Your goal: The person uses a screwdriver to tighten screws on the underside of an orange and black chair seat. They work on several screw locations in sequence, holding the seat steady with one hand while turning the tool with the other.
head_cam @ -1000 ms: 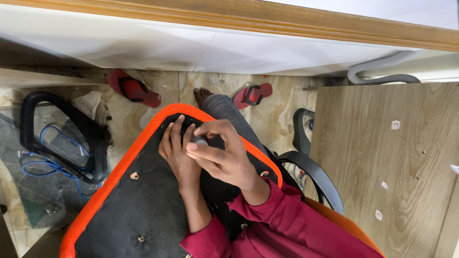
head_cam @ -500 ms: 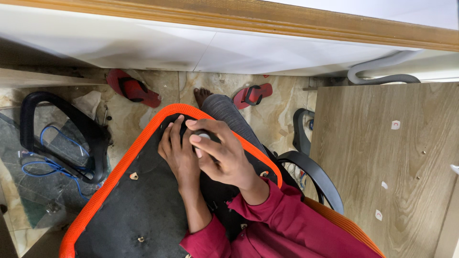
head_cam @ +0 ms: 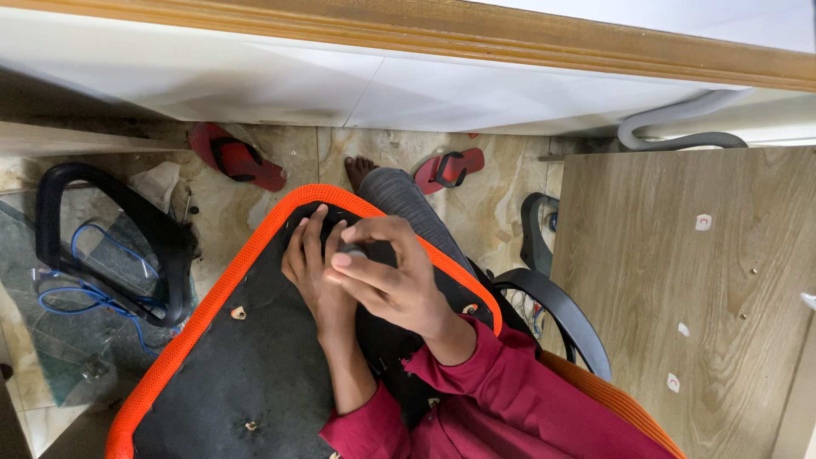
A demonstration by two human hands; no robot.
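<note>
— Orange-rimmed chair seat panel with a black fabric underside (head_cam: 212,357): it lies bottom-up across the seated person's lap, its rounded end pointing toward the white wall, a grey-trousered leg (head_cam: 408,204) running out beneath it to a bare foot on the marbled floor (head_cam: 246,217).

— And the hands?

— Both work at the far end of the panel. The left hand (head_cam: 310,272) lies flat on the black fabric, fingers spread, holding it steady. The right hand (head_cam: 387,276) is curled over a small dark, grey-tipped piece (head_cam: 353,252), pinched between thumb and fingertips; what kind of piece it is I cannot tell.

— Which step does it look like?

— By my judgement, a fitting step: something small being seated or turned by hand near the panel's rim. Metal fixing points (head_cam: 239,313) show bare lower down the fabric.

— What would the next move call for?

— Likely a firm, straight twist or press, with the flat hand keeping the panel from sliding.

— Anything else around?

— A black curved armrest frame (head_cam: 110,246) over blue cable (head_cam: 76,297) on the left, two red sandals (head_cam: 238,157) by the wall, a wood-grain board (head_cam: 697,297) on the right.
</note>
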